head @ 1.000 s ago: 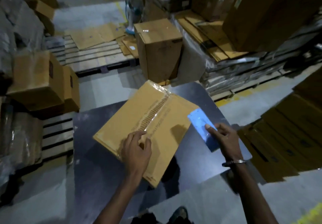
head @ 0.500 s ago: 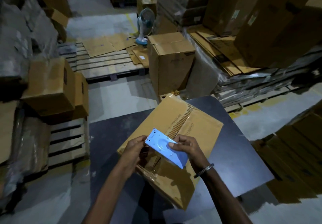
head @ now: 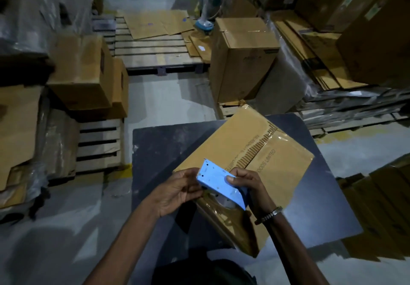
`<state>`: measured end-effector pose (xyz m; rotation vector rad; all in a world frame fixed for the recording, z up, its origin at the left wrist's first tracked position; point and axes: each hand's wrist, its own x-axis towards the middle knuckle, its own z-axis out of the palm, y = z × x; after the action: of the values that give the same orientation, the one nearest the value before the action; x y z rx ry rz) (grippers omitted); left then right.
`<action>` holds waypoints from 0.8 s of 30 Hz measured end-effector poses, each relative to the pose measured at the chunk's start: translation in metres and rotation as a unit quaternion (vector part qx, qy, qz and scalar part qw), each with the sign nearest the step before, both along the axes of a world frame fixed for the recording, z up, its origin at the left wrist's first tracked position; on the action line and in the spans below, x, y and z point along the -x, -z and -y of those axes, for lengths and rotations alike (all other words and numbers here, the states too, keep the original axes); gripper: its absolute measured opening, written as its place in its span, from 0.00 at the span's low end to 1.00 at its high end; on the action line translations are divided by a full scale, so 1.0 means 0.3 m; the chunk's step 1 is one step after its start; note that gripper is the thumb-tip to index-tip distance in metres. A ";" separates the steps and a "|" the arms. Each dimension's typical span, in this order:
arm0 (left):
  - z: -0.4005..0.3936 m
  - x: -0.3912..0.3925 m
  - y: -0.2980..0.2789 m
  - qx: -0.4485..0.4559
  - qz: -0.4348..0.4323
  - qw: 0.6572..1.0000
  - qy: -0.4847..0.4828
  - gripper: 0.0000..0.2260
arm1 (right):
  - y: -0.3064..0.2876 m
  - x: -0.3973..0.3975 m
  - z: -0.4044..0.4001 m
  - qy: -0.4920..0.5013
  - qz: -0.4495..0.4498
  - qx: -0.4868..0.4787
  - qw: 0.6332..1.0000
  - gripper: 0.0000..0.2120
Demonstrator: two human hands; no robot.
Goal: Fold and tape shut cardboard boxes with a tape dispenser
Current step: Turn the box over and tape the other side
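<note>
A brown cardboard box (head: 261, 158) lies on the dark table (head: 159, 147), its top seam covered with clear tape. Over the box's near corner I hold a blue tape dispenser (head: 218, 183), toothed edge pointing up and left. My right hand (head: 248, 187) grips the dispenser's body, thumb on its flat blue face. My left hand (head: 177, 190) is curled at the dispenser's left end; its fingertips sit under the toothed edge, seemingly pinching the tape end, which I cannot make out.
A taped box (head: 241, 58) stands beyond the table, a small fan (head: 209, 0) behind it. Wooden pallets (head: 153, 49) with flat cardboard lie further back, stacked boxes (head: 82, 71) at left, flattened cartons (head: 381, 209) at right.
My right hand lifted the dispenser off the table's right side and brought it over the box. My left hand left the box top and came to the dispenser's left end.
</note>
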<state>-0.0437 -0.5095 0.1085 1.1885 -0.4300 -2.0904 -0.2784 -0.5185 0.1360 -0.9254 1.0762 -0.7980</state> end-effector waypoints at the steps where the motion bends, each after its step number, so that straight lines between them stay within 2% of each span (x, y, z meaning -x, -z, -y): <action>1: -0.002 0.005 0.002 -0.006 -0.004 1.000 -0.004 0.34 | 0.004 -0.002 -0.002 -0.001 0.007 -0.005 1.000 0.21; 3: 0.000 0.008 0.003 -0.017 -0.012 1.000 -0.017 0.29 | 0.005 -0.004 -0.005 0.005 0.021 -0.021 1.000 0.16; 5: 0.005 0.013 -0.006 -0.019 -0.030 0.999 -0.024 0.23 | 0.009 -0.005 -0.007 0.014 0.045 -0.046 0.998 0.14; 10: 0.007 0.011 -0.038 -0.016 -0.075 0.997 -0.029 0.13 | 0.013 -0.010 -0.009 0.041 0.115 -0.144 0.982 0.29; 11: 0.007 0.012 -0.053 -0.011 -0.074 0.997 -0.026 0.12 | 0.011 -0.010 -0.010 0.051 0.134 -0.164 0.976 0.28; 13: 0.007 0.013 -0.076 0.013 -0.062 0.998 -0.019 0.13 | 0.001 -0.011 -0.010 0.068 0.164 -0.195 0.965 0.19; 17: 0.007 0.025 -0.093 0.057 0.002 0.998 -0.020 0.22 | 0.009 -0.032 0.005 0.088 0.147 -0.212 0.962 0.16; 20: 0.010 0.037 -0.096 0.081 0.039 0.996 -0.028 0.22 | 0.015 -0.039 0.008 0.113 0.142 -0.227 0.957 0.13; 21: 0.012 0.039 -0.092 0.085 0.041 0.995 -0.037 0.21 | 0.017 -0.041 0.010 0.126 0.145 -0.232 0.953 0.15; 23: 0.013 0.042 -0.088 0.095 0.050 0.993 -0.048 0.22 | 0.028 -0.046 0.009 0.136 0.151 -0.251 0.946 0.25; 24: 0.013 0.045 -0.089 0.101 0.058 0.992 -0.050 0.23 | 0.022 -0.050 0.008 0.131 0.153 -0.254 0.946 0.26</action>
<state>-0.0572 -0.5134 0.1351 1.1898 -0.6078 -1.8501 -0.2636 -0.5208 0.1295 -0.2139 1.0677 -0.7944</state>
